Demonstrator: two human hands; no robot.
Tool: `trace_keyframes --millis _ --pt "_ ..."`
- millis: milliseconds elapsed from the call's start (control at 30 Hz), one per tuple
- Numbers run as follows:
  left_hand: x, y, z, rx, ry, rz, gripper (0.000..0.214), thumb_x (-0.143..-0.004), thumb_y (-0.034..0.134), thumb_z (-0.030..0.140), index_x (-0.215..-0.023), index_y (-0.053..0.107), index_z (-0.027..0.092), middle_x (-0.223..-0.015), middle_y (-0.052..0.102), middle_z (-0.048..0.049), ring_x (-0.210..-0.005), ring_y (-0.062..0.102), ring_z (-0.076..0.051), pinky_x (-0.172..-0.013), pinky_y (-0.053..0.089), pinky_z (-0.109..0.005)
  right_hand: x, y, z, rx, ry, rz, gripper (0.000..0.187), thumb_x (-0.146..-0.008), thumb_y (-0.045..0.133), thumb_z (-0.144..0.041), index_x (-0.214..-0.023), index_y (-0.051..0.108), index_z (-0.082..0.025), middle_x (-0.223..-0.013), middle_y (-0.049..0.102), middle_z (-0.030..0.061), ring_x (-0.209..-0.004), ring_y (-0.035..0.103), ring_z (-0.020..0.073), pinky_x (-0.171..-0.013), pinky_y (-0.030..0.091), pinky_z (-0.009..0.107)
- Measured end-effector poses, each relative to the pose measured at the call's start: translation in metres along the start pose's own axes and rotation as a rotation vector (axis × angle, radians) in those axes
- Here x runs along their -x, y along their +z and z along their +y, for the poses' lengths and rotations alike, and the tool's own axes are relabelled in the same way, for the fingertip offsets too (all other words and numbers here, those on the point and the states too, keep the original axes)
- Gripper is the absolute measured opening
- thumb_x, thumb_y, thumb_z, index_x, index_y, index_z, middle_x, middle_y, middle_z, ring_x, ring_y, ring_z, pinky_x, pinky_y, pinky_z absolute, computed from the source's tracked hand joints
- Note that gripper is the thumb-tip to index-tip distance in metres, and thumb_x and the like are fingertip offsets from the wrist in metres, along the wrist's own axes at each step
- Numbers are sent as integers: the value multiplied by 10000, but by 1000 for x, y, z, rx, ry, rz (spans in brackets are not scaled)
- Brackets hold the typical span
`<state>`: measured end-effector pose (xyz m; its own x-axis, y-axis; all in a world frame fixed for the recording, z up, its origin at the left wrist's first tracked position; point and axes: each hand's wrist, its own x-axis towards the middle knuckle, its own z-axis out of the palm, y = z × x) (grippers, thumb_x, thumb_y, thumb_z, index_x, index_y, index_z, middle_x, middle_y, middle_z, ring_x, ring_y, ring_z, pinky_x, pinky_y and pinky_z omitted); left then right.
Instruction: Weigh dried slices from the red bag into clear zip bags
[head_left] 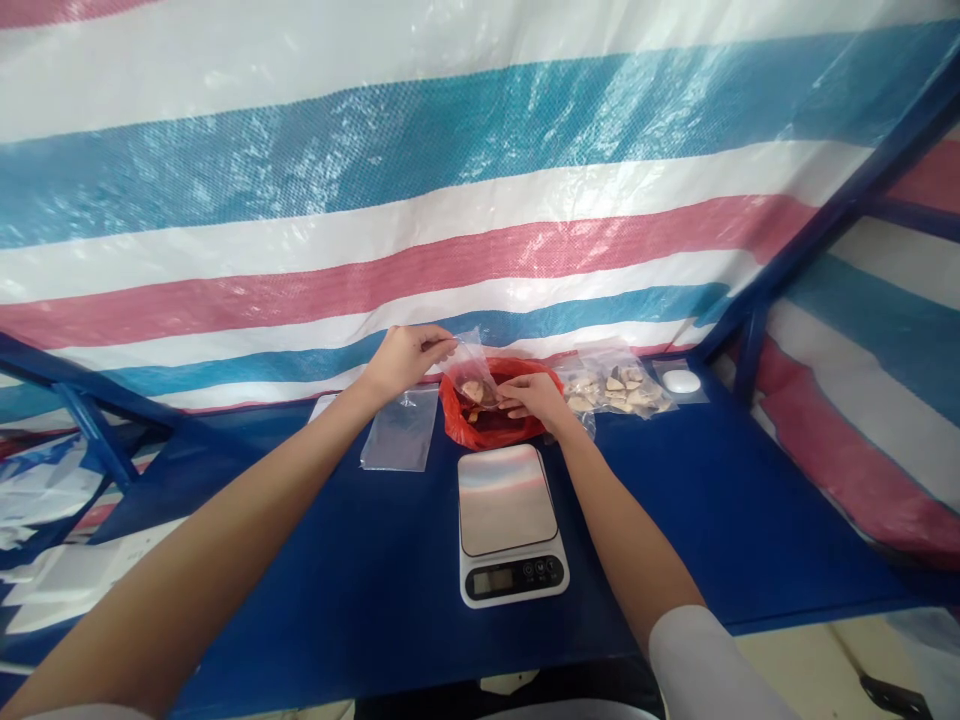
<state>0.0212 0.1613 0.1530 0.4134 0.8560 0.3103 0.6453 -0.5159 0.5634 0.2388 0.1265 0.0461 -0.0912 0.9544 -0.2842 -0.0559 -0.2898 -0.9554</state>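
My left hand [405, 358] pinches the top edge of a small clear plastic bag [469, 372] and holds it up over a red plastic bag [457, 418] on the blue table [675, 520]. A few pale brown pieces lie inside the clear bag. My right hand [534, 396] reaches to the clear bag's mouth above the red bag, fingers closed; what they hold is too small to name. A white kitchen scale [508, 522] with a steel plate stands just in front of the red bag, nothing on it.
A stack of empty clear bags [400, 432] lies left of the red bag. Filled clear bags of pale pieces [616, 388] and a small white object [681, 381] lie to the right. A striped tarp [450, 200] walls the back. Blue frame bars [825, 215] rise at right.
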Motion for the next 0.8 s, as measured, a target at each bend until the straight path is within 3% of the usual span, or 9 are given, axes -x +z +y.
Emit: trace_keyframes --millis 367,800 --pt "-17 -11 6 -50 24 -100 293 -863 583 438 -796 709 182 -737 732 -40 -680 662 -178 -658 483 -274 -4 4 1 -11 -43 26 95 -823 687 -217 -784 738 -148 -749 754 63 -738 737 172 -539 590 191" --pt "-10 -12 3 -36 -8 -51 275 -862 605 434 -823 736 195 -739 732 -42 -674 658 -179 -672 492 -284 -4 12 5 -17 -122 -6 290 -742 759 -441 -780 745 -154 -759 755 71 -755 747 195 -570 602 222"
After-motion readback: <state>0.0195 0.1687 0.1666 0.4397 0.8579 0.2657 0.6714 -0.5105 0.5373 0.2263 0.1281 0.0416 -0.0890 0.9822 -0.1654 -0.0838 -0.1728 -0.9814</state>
